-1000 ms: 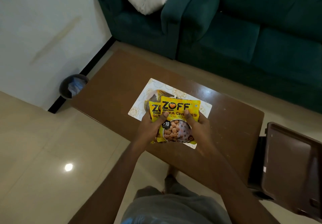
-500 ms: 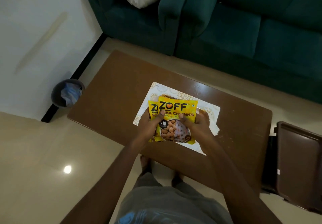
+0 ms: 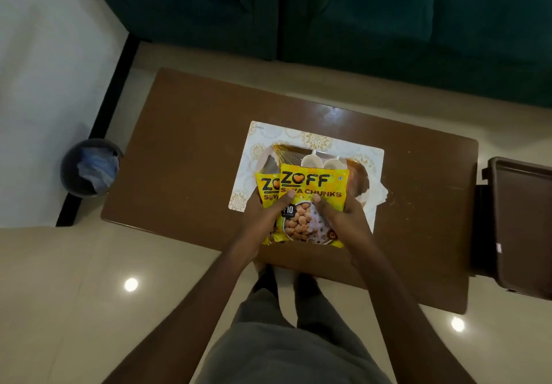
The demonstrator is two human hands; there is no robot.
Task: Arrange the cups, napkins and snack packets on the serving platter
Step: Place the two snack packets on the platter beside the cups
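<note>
We see both hands holding yellow snack packets above the brown tabletop [image 3: 185,156]. The left hand [image 3: 259,215] has its fingers closed around the left edge of the packets, with the thumb pressed on the printed face. The right hand [image 3: 348,219] grips the right edge in the same way, its thumb also lying on the front. The front packet [image 3: 310,201] shows the words ZOFF and SOYA CHUNKS; a second packet [image 3: 266,188] of the same kind sticks out behind it, just to the left of the left thumb.

Beyond the fingertips, partly hidden by the packets, lies the serving platter [image 3: 288,152] with a golden rim. Two white cups [image 3: 321,163] stand on it, just above the top edge of the front packet. To the right of the right hand's fingers a white napkin [image 3: 378,194] shows at the edge of the platter. The platter rests on a white placemat [image 3: 260,141] with golden round patterns.

Far to the left of the left hand a dark bin [image 3: 89,168] stands on the floor. Far to the right of the right hand we see a brown chair [image 3: 522,222], and behind the tabletop a dark green sofa [image 3: 358,19].
</note>
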